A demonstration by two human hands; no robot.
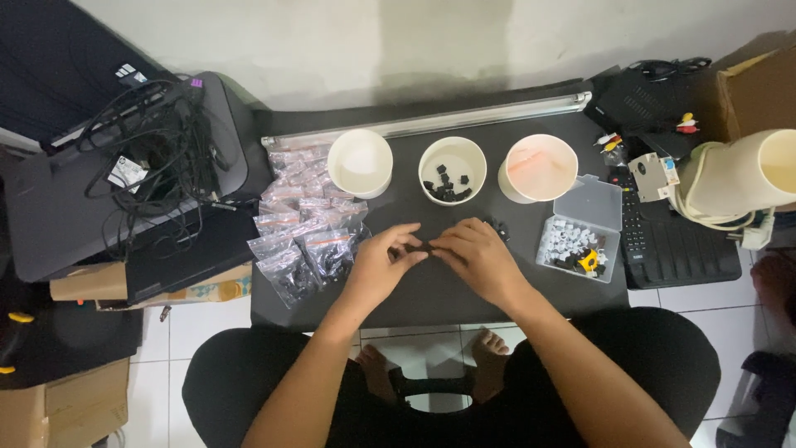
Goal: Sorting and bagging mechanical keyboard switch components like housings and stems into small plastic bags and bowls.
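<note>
My left hand (pixel 380 264) and my right hand (pixel 477 255) meet at the middle of a small black table (pixel 431 294). Their fingertips pinch a small black part (pixel 428 246) between them. A few more small black parts (pixel 498 227) lie just behind my right hand. Left of my left hand is a pile of small clear zip bags (pixel 303 224) holding dark parts. Behind my hands stand three paper cups: an empty white cup (pixel 360 162), a middle cup (pixel 452 170) with black parts inside, and a pinkish empty cup (pixel 540 168).
A clear plastic box (pixel 580 228) of white, black and yellow parts sits at the right. A long tube lamp (pixel 431 123) lies along the table's back. Tangled cables on a printer (pixel 149 158) are at the left, a keyboard (pixel 672 241) and cardboard boxes at the right.
</note>
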